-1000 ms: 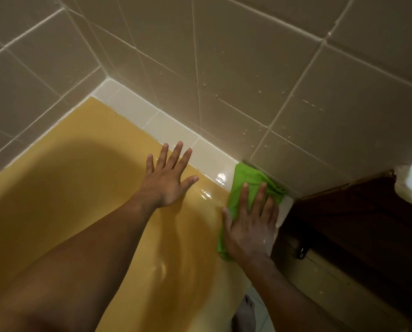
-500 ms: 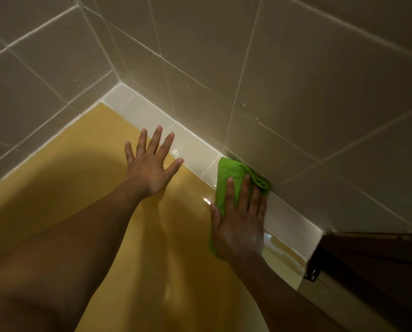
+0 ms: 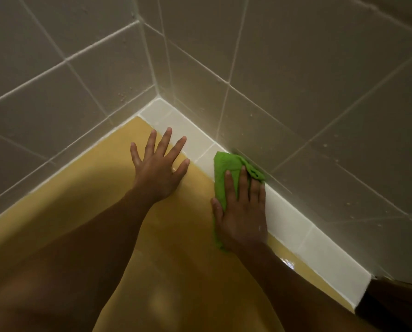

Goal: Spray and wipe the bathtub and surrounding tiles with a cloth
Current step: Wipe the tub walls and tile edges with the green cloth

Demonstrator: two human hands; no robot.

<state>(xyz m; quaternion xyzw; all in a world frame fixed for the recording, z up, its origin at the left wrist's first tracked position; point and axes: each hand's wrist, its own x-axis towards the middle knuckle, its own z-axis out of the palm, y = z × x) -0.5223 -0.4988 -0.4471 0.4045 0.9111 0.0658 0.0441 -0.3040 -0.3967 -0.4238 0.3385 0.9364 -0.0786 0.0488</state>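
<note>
Roughly midway: right hand (image 3: 242, 209) flat, pressing cloth (image 3: 226, 173) onto ledge (image 3: 320, 248) centre-frame; left hand (image 3: 158, 167) splayed, empty; upper-left tiles (image 3: 80, 92) unwiped.

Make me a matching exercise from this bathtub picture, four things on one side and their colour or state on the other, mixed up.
1. cloth
2. bathtub
3. left hand
4. ledge tiles

A. white, along the foot of the wall
B. flat and bare, fingers spread
C. green, pressed under the right hand
D. yellow

Pairs: 1-C, 2-D, 3-B, 4-A
</note>
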